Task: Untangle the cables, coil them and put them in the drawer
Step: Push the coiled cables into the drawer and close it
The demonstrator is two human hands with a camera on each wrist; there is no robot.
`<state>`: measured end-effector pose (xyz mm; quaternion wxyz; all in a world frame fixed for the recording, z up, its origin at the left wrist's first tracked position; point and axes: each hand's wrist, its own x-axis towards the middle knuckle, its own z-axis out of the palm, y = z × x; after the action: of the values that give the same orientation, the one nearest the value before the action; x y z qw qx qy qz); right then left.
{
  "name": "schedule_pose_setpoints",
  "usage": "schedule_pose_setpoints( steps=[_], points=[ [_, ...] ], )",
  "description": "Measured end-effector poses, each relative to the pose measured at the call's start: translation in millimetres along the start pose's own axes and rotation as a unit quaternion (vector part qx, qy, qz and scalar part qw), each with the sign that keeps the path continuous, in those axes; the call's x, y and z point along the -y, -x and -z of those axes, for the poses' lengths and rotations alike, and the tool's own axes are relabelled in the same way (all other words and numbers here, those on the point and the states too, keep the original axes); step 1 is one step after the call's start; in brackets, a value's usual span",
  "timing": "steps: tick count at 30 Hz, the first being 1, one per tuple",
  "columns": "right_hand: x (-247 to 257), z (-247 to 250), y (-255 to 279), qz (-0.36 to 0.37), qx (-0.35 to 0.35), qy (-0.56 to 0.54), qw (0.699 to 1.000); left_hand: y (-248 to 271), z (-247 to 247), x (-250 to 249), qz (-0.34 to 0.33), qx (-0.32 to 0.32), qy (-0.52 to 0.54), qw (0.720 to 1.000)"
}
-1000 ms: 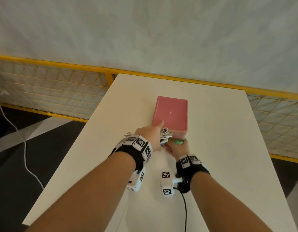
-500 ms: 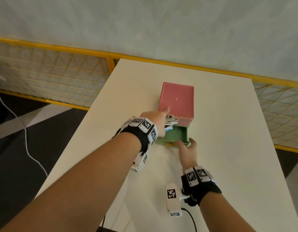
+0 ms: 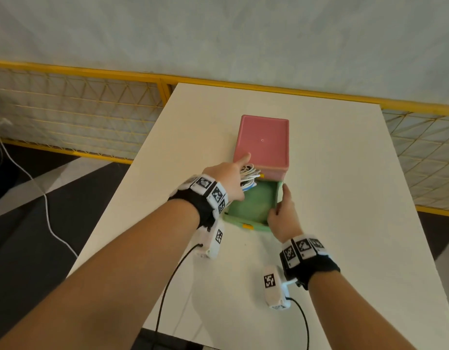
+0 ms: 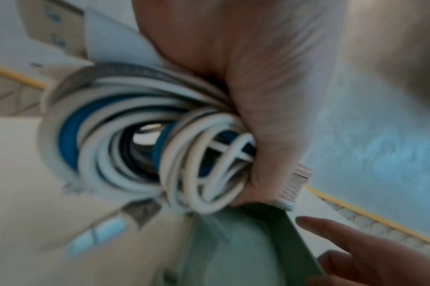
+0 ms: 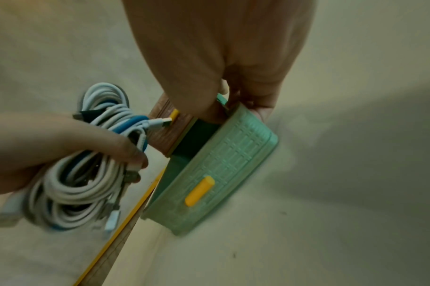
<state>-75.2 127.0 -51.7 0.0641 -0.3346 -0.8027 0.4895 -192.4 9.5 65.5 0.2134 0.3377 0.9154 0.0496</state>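
Note:
A pink drawer box (image 3: pixel 262 145) stands mid-table with its green drawer (image 3: pixel 253 205) pulled far out toward me; the drawer front carries a yellow handle (image 5: pixel 199 191). My left hand (image 3: pixel 227 181) grips a bundle of coiled white and blue cables (image 3: pixel 249 176) at the drawer's far left corner, beside the box front. In the left wrist view the coiled cables (image 4: pixel 140 147) fill the frame under my thumb. My right hand (image 3: pixel 281 213) holds the drawer's right side wall (image 5: pixel 236 108), thumb inside. The drawer's floor looks bare.
The white table (image 3: pixel 344 198) stretches wide to the right and toward me. A yellow mesh railing (image 3: pixel 79 117) runs behind and to the left. A white cord (image 3: pixel 45 205) trails on the dark floor at left. Black wrist-camera cables (image 3: pixel 167 286) hang near the table's front edge.
The green drawer has slid out from the pink box, pulled by my right hand, which then shifted from the front to its right wall. My left hand stays by the box with the cables.

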Motion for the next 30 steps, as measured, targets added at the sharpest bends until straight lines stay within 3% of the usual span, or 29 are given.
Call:
schedule_pose_setpoints(
  steps=[4, 7, 11, 14, 17, 21, 25, 27, 30],
  points=[
    [-4, -6, 21, 0.02, 0.025, -0.013, 0.999, 22, -22, -6, -0.05, -0.134, -0.025, 0.989],
    [0, -4, 29, 0.037, 0.009, -0.005, 0.999, 17, -39, -24, -0.08, -0.104, -0.117, 0.984],
    [6, -2, 39, 0.115, -0.029, 0.015, 0.993, -16, -58, -46, 0.007, -0.052, -0.176, 0.983],
    [4, 0, 46, 0.182, 0.02, 0.104, 0.978, -32, -75, -56, 0.055, -0.057, -0.22, 0.972],
    [4, 3, 39, 0.159, 0.049, 0.15, 0.975, -37, -81, -58, 0.088, -0.036, -0.226, 0.97],
    [10, 6, 35, 0.114, 0.092, 0.237, 0.961, -31, -53, -46, 0.002, 0.068, -0.158, 0.985],
    [13, 7, 33, 0.099, 0.104, 0.263, 0.954, -7, -67, -40, 0.0, 0.0, -0.237, 0.971],
    [14, 6, 34, 0.103, 0.1, 0.261, 0.955, -7, -85, -40, 0.004, -0.046, -0.229, 0.972],
    [14, 7, 37, 0.121, 0.097, 0.267, 0.951, -14, -93, -39, -0.003, -0.063, -0.214, 0.975]
  ],
)
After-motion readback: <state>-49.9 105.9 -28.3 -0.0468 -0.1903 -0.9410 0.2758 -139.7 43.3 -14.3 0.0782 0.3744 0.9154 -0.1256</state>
